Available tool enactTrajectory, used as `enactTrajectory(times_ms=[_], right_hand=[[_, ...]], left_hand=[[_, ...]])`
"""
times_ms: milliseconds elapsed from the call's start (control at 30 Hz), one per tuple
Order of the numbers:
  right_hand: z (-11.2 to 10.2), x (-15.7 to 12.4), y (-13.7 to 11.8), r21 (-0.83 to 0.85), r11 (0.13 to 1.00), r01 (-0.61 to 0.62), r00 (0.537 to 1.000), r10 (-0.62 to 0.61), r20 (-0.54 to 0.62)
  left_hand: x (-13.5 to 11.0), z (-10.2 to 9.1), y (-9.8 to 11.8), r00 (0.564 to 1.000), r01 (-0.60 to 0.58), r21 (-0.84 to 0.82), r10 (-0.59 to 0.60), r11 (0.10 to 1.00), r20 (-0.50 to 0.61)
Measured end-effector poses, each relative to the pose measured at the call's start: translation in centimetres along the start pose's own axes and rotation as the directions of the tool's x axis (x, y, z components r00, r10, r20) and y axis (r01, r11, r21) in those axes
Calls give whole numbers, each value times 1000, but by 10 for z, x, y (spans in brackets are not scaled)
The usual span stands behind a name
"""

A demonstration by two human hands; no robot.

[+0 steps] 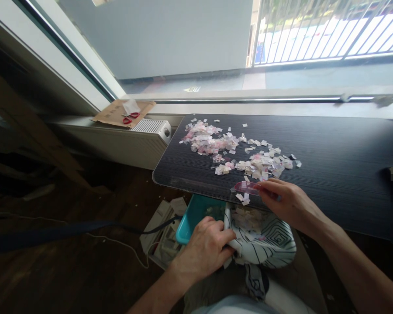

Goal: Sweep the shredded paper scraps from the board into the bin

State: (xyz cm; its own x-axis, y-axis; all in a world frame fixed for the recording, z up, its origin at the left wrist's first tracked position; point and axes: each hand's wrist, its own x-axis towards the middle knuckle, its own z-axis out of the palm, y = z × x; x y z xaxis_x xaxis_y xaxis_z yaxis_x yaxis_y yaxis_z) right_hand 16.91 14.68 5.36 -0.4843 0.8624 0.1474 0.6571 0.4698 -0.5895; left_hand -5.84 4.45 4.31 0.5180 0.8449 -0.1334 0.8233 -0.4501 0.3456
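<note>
My right hand (286, 198) pinches a pink translucent plastic piece (241, 187) with a rounded end. It lies low over the dark tabletop (330, 152) by the near edge, among a few small paper scraps (243, 199). Two loose heaps of white and pinkish paper scraps (208, 139) spread beyond it. Below the edge, my left hand (210, 240) grips the left rim of a white container with black line patterns (280, 240). Paper bits are inside that container. Left of it is a turquoise tub (187, 224), partly hidden behind my left hand.
On the sill at the left, red-handled scissors (131, 117) lie on brown cardboard (109, 114), beside a white radiator (150, 126). A dark strap (118, 224) and a thin cable (127, 250) cross the lower left. A large window runs behind the table.
</note>
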Motion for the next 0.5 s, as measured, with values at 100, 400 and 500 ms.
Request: enactTrajectory(times_ms=[100, 400, 500], right_hand=[[-1, 4, 5, 6, 1000, -2, 999, 2, -46], [-13, -17, 27, -10, 999, 50, 999, -49, 8], [-11, -19, 26, 24, 999, 41, 999, -40, -24]], left_hand=[[0, 0, 0, 1000, -14, -11, 14, 1000, 0], [-2, -2, -1, 1000, 22, -27, -22, 999, 11], [-1, -3, 0, 999, 23, -25, -22, 999, 24]])
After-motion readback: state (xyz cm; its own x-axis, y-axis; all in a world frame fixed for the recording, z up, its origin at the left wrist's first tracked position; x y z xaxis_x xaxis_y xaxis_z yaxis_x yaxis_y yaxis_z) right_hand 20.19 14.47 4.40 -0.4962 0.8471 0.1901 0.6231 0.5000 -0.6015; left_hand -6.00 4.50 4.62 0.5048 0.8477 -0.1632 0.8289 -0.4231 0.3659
